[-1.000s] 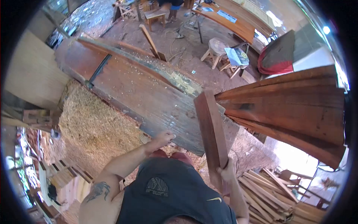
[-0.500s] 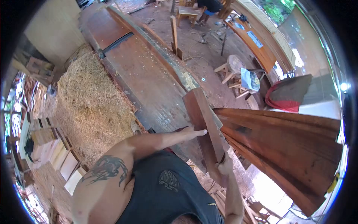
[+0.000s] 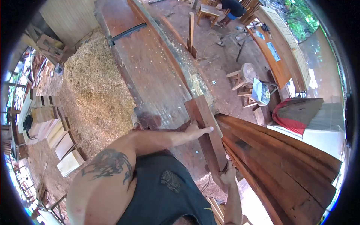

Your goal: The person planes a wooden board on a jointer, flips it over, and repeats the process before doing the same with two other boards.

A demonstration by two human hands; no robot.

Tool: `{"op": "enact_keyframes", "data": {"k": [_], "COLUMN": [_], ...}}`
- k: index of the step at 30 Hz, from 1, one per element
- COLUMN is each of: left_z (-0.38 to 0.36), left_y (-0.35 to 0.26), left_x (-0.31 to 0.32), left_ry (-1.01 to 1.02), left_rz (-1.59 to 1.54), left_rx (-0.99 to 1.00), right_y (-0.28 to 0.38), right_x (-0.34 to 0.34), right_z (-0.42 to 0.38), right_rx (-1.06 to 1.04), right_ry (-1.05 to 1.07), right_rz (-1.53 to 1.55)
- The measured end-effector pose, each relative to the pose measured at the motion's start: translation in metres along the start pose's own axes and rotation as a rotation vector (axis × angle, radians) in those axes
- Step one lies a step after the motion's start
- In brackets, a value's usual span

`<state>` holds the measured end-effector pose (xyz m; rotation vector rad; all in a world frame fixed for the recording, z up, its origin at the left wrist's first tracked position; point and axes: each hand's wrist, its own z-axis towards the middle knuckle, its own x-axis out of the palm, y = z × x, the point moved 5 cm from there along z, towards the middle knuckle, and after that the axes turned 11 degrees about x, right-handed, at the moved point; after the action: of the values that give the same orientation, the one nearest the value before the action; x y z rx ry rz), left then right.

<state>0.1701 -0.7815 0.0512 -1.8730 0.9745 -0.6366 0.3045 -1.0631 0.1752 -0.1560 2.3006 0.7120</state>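
A reddish-brown wooden board point(image 3: 216, 145) slants across the near end of a long workbench machine point(image 3: 150, 71), two of its long faces showing. My left hand point(image 3: 197, 131) grips it at mid-length, fingers on the far-left side and thumb laid across the upper face. Lower down, my right hand point(image 3: 228, 175) is closed around the opposite edge near the board's bottom end. Some fingers of both hands are hidden by the wood. Just right of the board lies a stack of long dark planks point(image 3: 277, 157).
A heap of wood shavings point(image 3: 97, 86) lies left of the bench. Stools point(image 3: 247, 73), a long light-brown wooden piece point(image 3: 272, 56) and a red-edged cover point(image 3: 296, 112) stand to the right. Another person point(image 3: 232, 9) bends over at the back. Cut boards point(image 3: 62, 140) lie at left.
My view has shifted, so the surroundings sit lower and further right. Fingers of my left hand now show at the board's left side. Both hands keep hold of the board.
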Motion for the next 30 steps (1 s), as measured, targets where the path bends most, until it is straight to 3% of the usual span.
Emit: {"op": "enact_keyframes", "data": {"k": [1,8,12,16,18,21,23,24,25,30], "left_z": [0.003,0.031,0.045,0.037,0.068,0.056,0.052,0.053,0.057,0.062], "left_y": [0.001,-0.006,-0.008,-0.061,-0.032,-0.069,-0.078,-0.075,-0.056,-0.01], "left_x": [-0.004,-0.037,-0.04,-0.091,-0.106,-0.119,-0.116,-0.116,-0.116,-0.121], "left_ry": [-0.036,-0.186,-0.326,-0.358,-0.42,-0.41,-0.421,-0.407,-0.335,-0.36], "left_rz": [-0.005,-0.13,-0.148,-0.313,-0.34,-0.456,-0.492,-0.501,-0.458,-0.593], "left_rx": [0.008,0.046,0.114,0.12,0.096,0.03,0.027,0.006,-0.112,-0.109], "right_y": [-0.019,0.094,0.126,0.164,0.182,0.192,0.185,0.177,0.136,0.062], "right_x": [0.007,0.001,0.012,0.019,0.022,0.017,-0.004,-0.017,-0.017,-0.029], "right_z": [0.016,0.044,0.079,0.114,0.132,0.138,0.124,0.116,0.111,0.084], "right_rx": [-0.02,-0.061,-0.315,-0.295,-0.283,-0.402,-0.451,-0.346,-0.297,-0.276], "right_ry": [0.012,-0.078,-0.194,-0.151,-0.114,-0.092,-0.087,-0.054,-0.061,-0.103], "right_rz": [0.018,-0.043,-0.115,-0.149,-0.171,-0.133,-0.121,-0.14,-0.152,-0.273]}}
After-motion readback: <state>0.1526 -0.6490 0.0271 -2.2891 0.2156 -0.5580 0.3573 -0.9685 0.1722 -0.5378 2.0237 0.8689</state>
